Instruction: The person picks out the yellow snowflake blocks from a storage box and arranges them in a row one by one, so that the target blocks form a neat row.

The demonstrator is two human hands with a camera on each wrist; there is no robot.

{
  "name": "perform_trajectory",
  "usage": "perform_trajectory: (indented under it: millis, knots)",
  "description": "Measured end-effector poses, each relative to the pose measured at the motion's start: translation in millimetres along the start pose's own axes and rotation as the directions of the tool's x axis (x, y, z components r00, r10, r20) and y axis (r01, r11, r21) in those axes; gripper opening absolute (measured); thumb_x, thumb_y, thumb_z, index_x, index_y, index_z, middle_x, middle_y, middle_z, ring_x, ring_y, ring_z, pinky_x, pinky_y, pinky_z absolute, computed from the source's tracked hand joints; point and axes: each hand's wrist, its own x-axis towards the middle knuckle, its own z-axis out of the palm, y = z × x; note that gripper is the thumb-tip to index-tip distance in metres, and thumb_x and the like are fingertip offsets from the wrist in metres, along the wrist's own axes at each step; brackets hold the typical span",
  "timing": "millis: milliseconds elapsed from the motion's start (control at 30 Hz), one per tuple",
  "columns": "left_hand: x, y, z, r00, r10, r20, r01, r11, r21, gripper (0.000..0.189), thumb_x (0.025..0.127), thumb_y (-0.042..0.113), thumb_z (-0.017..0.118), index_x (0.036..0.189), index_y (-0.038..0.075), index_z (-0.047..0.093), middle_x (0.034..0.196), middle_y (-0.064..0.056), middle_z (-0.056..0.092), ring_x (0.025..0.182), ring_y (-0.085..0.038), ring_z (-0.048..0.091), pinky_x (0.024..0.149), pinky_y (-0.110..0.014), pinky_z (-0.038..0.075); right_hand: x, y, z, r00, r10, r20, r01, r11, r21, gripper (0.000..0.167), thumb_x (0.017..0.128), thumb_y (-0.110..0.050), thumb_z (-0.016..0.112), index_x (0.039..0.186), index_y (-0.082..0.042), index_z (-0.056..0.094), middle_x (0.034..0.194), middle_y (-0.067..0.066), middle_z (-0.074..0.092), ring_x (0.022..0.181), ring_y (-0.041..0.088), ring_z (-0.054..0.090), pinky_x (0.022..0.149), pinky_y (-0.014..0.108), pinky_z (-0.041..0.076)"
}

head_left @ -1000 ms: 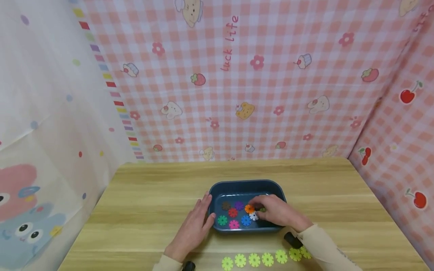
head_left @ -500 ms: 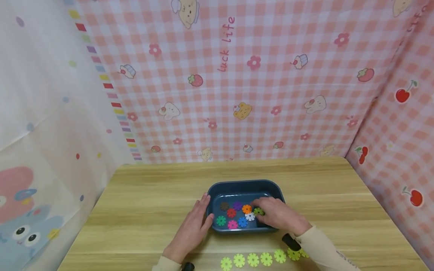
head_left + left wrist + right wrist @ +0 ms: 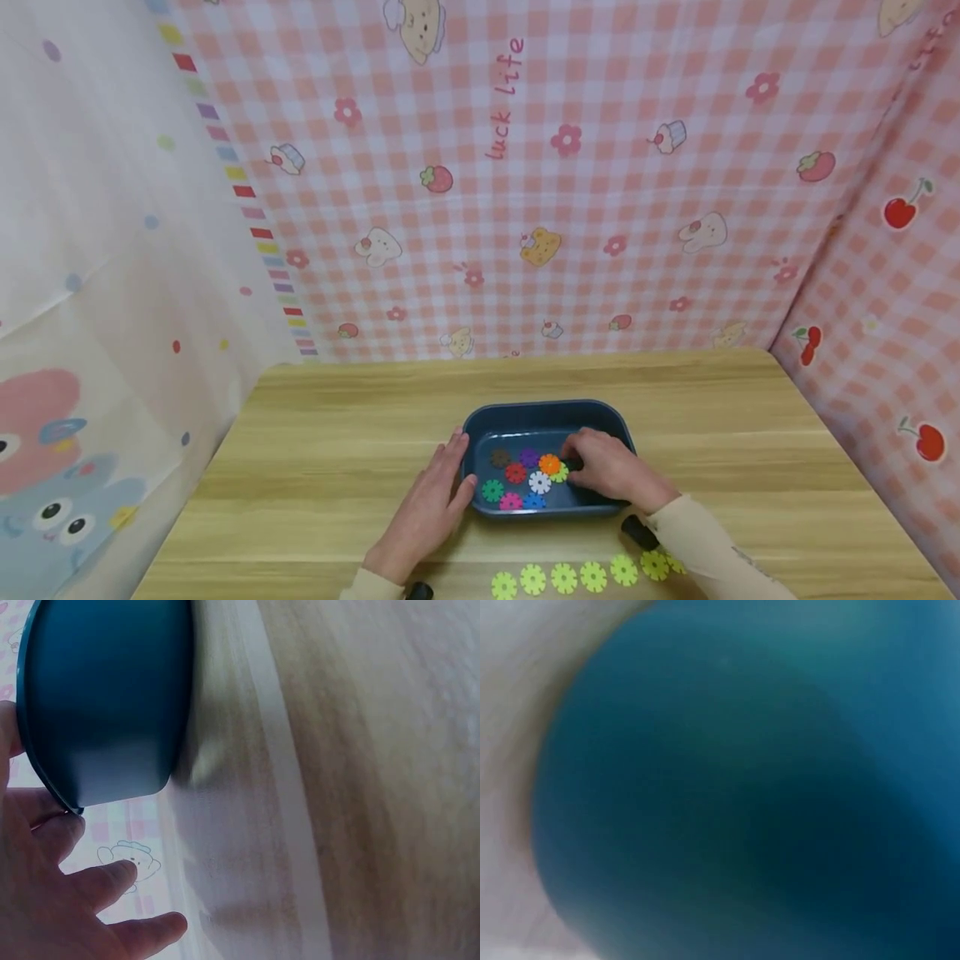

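In the head view a dark blue tray (image 3: 517, 415) holds several notched plastic discs. My left hand (image 3: 423, 506) lies along its left side, fingers fairly straight and touching the rim, as the left wrist view also shows. My right hand (image 3: 611, 468) reaches into the right part of the tray with bent fingers. Closest to its fingertips are a yellow-green disc (image 3: 559, 473) and an orange disc (image 3: 550, 463); a dark patch shows between finger and thumb, and whether they pinch something is unclear. A white disc (image 3: 539, 482) and a blue disc (image 3: 534, 501) lie further left.
A row of yellow-green discs (image 3: 563, 577) lies on the wooden table (image 3: 337, 467) in front of the tray, its right end partly covered by the right sleeve (image 3: 712, 542). Patterned cloth (image 3: 585, 192) hangs behind the table. The right wrist view is blurred tray wall (image 3: 705, 787).
The yellow-green disc by my right fingers has moved left, partly under the orange one. The white and blue discs have also slid left. My left hand stays at the tray.
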Motion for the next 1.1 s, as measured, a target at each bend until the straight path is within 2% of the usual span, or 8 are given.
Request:
perform_trajectory:
  millis: [67,167,367,533,767,967,1100]
  knots:
    - [0.7,-0.2,-0.3,1.000,0.006,-0.001,-0.006,1.000,-0.001,0.062,0.110,0.035,0.048,0.164,0.010,0.031,0.171,-0.007,0.025,0.152,-0.041,0.030,0.115,-0.068,0.032,1.0,-1.1,1.3,1.000,0.016,-0.013,-0.016,0.999,-0.037,0.021,0.083,-0.012,0.087,0.098,-0.008,0.074,0.091,-0.001,0.063,0.084,0.015,0.055,0.080,0.040,0.055]
    - [0.7,-0.6,0.0,1.000,0.012,-0.004,-0.012,1.000,-0.001,0.062,0.110,0.035,0.048,0.164,0.010,0.031,0.171,-0.007,0.025,0.152,-0.041,0.030,0.115,-0.068,0.033,2.6,-2.4,3.8,1.000,-0.008,-0.015,0.007,0.999,-0.051,0.025,0.081,-0.017,0.090,0.099,-0.008,0.075,0.089,-0.002,0.061,0.082,0.014,0.053,0.078,0.037,0.053]
    - [1.1,-0.8,0.4,1.000,0.014,-0.010,-0.014,1.000,-0.002,0.061,0.111,0.036,0.048,0.164,0.011,0.031,0.171,-0.005,0.024,0.152,-0.041,0.029,0.115,-0.068,0.032,6.1,-2.6,7.1,0.994,-0.105,-0.003,0.105,0.994,-0.019,0.032,0.082,-0.021,0.090,0.107,-0.009,0.075,0.095,-0.004,0.061,0.085,0.013,0.050,0.078,0.036,0.049]
    - [0.3,-0.7,-0.1,1.000,0.001,0.004,-0.001,1.000,-0.004,0.062,0.110,0.036,0.048,0.164,0.011,0.030,0.171,-0.006,0.024,0.153,-0.041,0.029,0.116,-0.068,0.032,6.1,-1.2,8.9,0.991,-0.132,0.008,0.131,0.991,0.014,0.028,0.082,-0.019,0.089,0.104,-0.009,0.074,0.094,-0.004,0.062,0.084,0.012,0.051,0.075,0.034,0.051]
    - [1.0,-0.8,0.5,1.000,0.003,-0.008,-0.003,1.000,-0.003,0.061,0.111,0.036,0.047,0.164,0.011,0.030,0.171,-0.006,0.024,0.153,-0.041,0.029,0.115,-0.068,0.032,6.7,-4.3,9.0,0.994,-0.105,0.008,0.105,0.994,0.016,0.025,0.083,-0.016,0.088,0.101,-0.008,0.073,0.089,-0.003,0.061,0.080,0.013,0.051,0.071,0.034,0.049]
    - [-0.7,-1.4,1.4,1.000,-0.004,0.006,0.004,1.000,-0.014,0.062,0.110,0.035,0.048,0.164,0.010,0.031,0.171,-0.006,0.024,0.153,-0.041,0.029,0.116,-0.067,0.031,4.8,-7.9,9.4,0.999,-0.041,0.034,0.040,0.999,0.024,0.023,0.082,-0.013,0.086,0.101,-0.008,0.072,0.089,-0.002,0.061,0.081,0.014,0.051,0.075,0.038,0.050]
    - [0.2,-1.4,1.3,1.000,0.001,-0.005,-0.001,1.000,-0.011,0.061,0.111,0.036,0.047,0.164,0.011,0.030,0.171,-0.005,0.023,0.153,-0.041,0.029,0.116,-0.067,0.031,2.1,-7.3,3.6,0.999,-0.040,-0.008,0.040,0.999,0.029,0.023,0.083,-0.012,0.084,0.102,-0.008,0.073,0.093,-0.002,0.060,0.081,0.014,0.050,0.075,0.037,0.050]
